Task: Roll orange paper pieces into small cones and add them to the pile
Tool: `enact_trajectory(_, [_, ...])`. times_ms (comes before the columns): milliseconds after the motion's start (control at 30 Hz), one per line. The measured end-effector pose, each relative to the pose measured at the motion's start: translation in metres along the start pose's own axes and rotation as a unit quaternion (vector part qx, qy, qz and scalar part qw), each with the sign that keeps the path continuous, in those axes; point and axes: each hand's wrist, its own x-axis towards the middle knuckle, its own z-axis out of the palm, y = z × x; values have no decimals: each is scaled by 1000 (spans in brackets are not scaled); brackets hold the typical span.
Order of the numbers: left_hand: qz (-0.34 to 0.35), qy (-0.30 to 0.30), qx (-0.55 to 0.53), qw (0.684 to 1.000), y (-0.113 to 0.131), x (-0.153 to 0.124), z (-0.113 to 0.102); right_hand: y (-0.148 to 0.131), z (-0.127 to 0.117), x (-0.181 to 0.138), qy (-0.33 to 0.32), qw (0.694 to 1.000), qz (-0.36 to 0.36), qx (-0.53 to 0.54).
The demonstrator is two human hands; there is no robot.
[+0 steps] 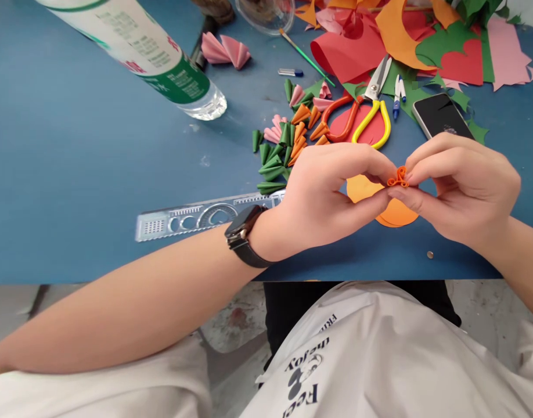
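Between the fingertips of both hands is a small piece of orange paper, its end showing several tight curls. My left hand, with a black watch on the wrist, pinches it from the left. From the right, my right hand pinches the same piece with thumb and fingers. Under the hands lie round orange paper discs, partly covered. Just beyond the left hand is a pile of small folded paper cones in green, pink and orange.
A clear stencil ruler lies near the left wrist. Scissors with red and yellow handles rest beyond the hands, beside a phone and blue-capped pens. Coloured paper scraps cover the far right. A water bottle is far left.
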Motion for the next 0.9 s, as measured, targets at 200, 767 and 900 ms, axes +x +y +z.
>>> enact_trajectory(200, [-26, -21, 50, 998, 11, 2, -2, 0, -3, 0, -11, 1000, 12, -21])
enact_trajectory(767, [22, 26, 46, 998, 5, 0, 0, -2, 1, -6, 26, 999, 44, 7])
enact_trajectory(900, [-60, -4, 68, 996, 10, 0, -1, 0, 0, -5, 17, 998, 61, 13])
